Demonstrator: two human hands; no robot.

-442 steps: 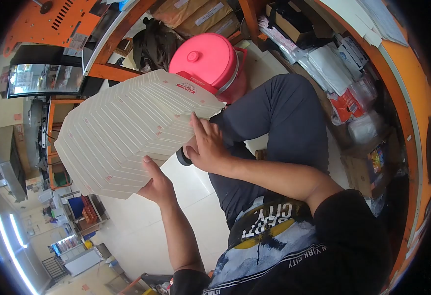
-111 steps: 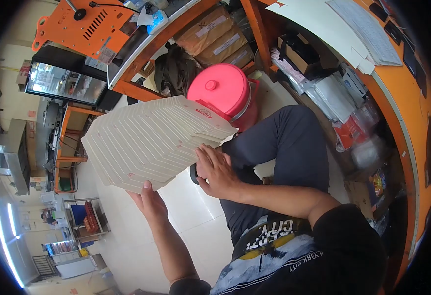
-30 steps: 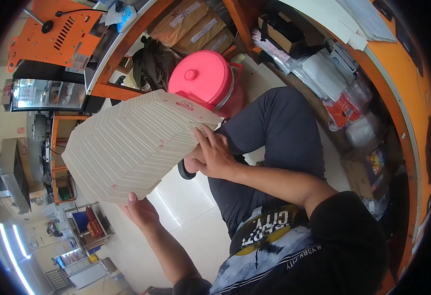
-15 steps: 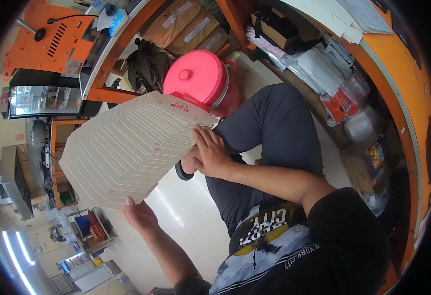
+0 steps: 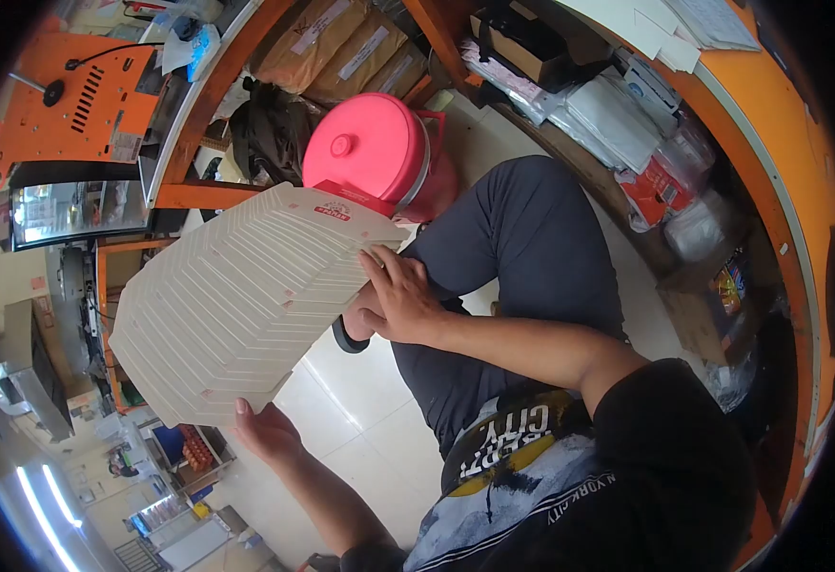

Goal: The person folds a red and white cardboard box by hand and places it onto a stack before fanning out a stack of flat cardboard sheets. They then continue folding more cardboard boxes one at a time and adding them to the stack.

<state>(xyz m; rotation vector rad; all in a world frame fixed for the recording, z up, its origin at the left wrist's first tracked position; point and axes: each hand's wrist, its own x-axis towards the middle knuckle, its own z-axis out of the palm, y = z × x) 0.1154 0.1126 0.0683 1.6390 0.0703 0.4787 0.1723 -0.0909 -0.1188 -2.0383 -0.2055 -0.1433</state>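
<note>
A fanned stack of flat, pale grey-beige cardboard box blanks (image 5: 236, 296) lies across my lap, overlapping in stepped rows. Small red print shows on several, with a red logo on the top one. At the lower edge my left hand (image 5: 270, 434) holds the stack, thumb up against the edge; its other fingers are mostly hidden. My right hand (image 5: 400, 297) grips the right edge, fingertips on top of the blanks. Beside that hand is my bent leg (image 5: 541, 238) in dark trousers, and a foot with a black strap (image 5: 349, 338) shows below the stack.
A pink cooler jug (image 5: 365, 143) stands just beyond the stack. Brown wrapped packages (image 5: 341, 48) sit under an orange-framed table. To the right, a low shelf holds plastic packs (image 5: 599, 124). An orange machine panel (image 5: 79, 95) is at upper left; white tiled floor (image 5: 379, 429) lies below.
The view has shifted slightly, moving the scene a little left. The stack's left end and my left hand sit slightly lower. Both hands stay at the same edges.
</note>
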